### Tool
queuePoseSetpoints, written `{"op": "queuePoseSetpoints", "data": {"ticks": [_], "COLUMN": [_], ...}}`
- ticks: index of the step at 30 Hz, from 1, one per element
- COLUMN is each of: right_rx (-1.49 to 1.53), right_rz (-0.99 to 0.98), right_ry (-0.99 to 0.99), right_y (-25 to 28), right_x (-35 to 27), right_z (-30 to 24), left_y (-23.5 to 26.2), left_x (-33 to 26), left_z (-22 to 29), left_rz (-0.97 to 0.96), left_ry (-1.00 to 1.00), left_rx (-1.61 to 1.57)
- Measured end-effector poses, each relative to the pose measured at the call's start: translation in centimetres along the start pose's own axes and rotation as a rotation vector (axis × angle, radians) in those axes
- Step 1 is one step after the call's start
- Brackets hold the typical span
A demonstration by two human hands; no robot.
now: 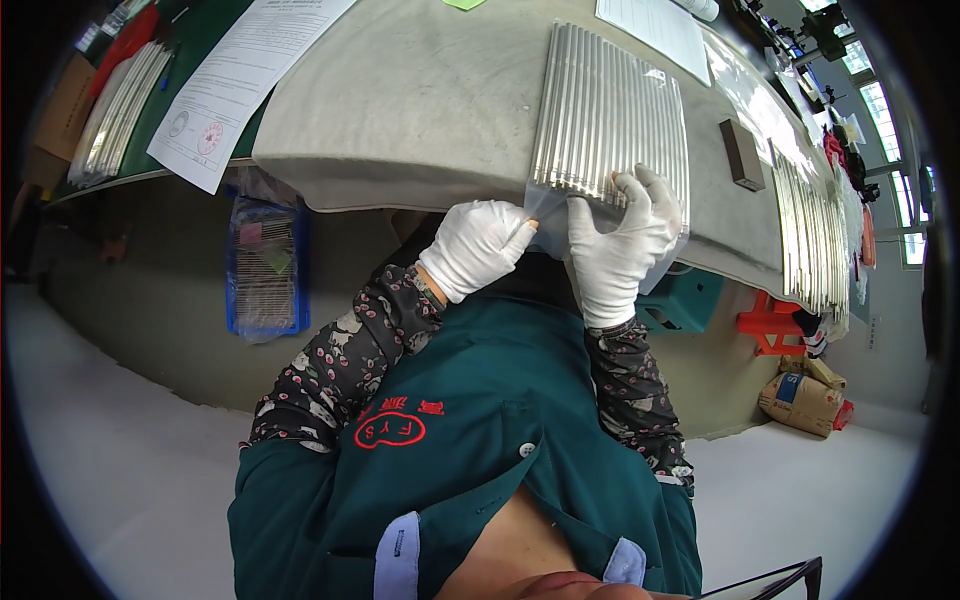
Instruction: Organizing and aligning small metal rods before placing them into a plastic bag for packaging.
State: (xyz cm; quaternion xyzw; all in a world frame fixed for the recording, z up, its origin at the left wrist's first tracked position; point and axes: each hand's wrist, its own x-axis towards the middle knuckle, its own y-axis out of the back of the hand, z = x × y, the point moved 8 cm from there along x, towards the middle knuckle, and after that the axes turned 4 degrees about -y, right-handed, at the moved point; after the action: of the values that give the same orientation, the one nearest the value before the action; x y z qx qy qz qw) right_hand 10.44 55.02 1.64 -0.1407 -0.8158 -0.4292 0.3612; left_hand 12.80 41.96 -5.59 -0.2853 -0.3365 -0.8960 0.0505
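A flat row of silvery metal tubes lies on the cloth-covered table in front of me, in a clear plastic bag whose loose film hangs past the near edge. My left hand, white-gloved with bare fingertips, pinches the bag's film at its near left corner. My right hand, in the same kind of glove, rests over the near ends of the tubes. Its thumb stands apart from its bent fingers, and the bare fingertips touch the tubes. The glove hides part of the bag's mouth.
A dark rectangular block lies right of the tubes. More bagged tubes sit at the right edge, others at far left. Printed sheets overhang the table's left part. Below are a blue crate and a red stool.
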Motion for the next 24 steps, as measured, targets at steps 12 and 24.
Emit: {"op": "queuePoseSetpoints", "data": {"ticks": [12, 24], "right_rx": [0.010, 0.024], "right_rz": [-0.029, -0.041], "right_ry": [0.021, 0.025], "right_y": [-0.19, -0.31], "right_x": [0.12, 0.41], "right_z": [-0.56, -0.98], "left_y": [-0.21, -0.25], "left_x": [0.14, 0.19], "left_z": [0.32, 0.30], "left_rz": [-0.028, -0.013], "left_ry": [0.017, 0.004], "left_rx": [0.000, 0.043]}}
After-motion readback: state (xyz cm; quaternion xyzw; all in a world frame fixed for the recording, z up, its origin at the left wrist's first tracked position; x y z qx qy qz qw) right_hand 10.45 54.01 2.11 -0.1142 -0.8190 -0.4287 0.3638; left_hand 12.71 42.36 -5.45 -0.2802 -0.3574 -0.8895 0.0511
